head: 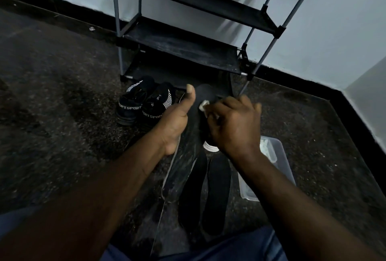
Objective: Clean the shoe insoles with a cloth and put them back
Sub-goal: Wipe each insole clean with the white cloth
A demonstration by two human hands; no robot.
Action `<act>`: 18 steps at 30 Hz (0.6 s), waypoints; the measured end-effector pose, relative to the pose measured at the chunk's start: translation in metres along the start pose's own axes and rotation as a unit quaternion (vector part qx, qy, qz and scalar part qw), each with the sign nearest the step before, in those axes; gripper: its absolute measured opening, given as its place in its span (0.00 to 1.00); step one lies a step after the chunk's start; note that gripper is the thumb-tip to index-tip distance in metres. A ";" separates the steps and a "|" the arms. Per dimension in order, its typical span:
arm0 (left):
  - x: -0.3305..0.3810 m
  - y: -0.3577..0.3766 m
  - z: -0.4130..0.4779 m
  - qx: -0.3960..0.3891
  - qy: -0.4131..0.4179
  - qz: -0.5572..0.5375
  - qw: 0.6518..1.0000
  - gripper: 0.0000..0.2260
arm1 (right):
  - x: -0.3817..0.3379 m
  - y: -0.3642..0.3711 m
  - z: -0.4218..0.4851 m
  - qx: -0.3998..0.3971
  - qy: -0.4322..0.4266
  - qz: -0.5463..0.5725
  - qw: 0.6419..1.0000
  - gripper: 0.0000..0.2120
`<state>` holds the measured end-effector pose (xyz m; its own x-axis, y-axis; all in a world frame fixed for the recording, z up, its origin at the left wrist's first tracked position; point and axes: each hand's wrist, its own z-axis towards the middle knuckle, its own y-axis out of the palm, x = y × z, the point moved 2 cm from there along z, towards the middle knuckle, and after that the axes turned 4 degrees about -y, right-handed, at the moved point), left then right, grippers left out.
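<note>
My left hand (174, 118) grips a long black insole (183, 156) from its left edge, thumb raised along the upper part, holding it up over the floor. My right hand (234, 125) pinches a small white cloth (203, 105) against the insole's upper end. Two more black insoles (218, 194) lie side by side on the floor under my arms. A pair of black shoes (144, 104) marked SPORT stands to the left, heels toward me.
A black shoe rack (183, 52) with grey poles stands against the wall behind the shoes. A clear plastic box (277, 166) sits on the floor at the right. A small white round lid-like object (210, 147) lies below my right hand. Dark speckled floor all around.
</note>
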<state>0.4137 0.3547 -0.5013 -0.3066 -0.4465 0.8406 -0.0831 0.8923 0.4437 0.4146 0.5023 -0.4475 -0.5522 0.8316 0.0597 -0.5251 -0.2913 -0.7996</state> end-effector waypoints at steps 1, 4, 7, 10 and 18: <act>-0.001 0.001 -0.001 -0.006 -0.001 -0.008 1.000 0.37 | 0.001 0.001 0.002 0.000 0.012 0.001 1.000 0.05; -0.001 -0.003 0.002 0.015 0.005 -0.046 0.999 0.38 | -0.009 0.008 -0.003 -0.013 0.024 0.047 0.999 0.04; 0.002 -0.004 0.001 -0.004 0.001 -0.061 0.998 0.36 | -0.030 0.015 -0.019 -0.034 0.038 0.100 0.994 0.05; 0.004 -0.005 -0.001 -0.022 0.013 -0.082 0.996 0.33 | -0.044 0.018 -0.026 -0.026 0.081 0.186 0.979 0.06; 0.004 0.002 -0.005 -0.032 -0.008 -0.068 0.997 0.36 | -0.027 0.010 -0.023 0.005 0.064 0.059 0.996 0.06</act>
<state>0.4167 0.3546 -0.4960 -0.3123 -0.5609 0.7667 -0.0640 0.8176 0.5722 0.4390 0.4878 -0.4707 -0.5246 0.8440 -0.1118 -0.4674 -0.3953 -0.7907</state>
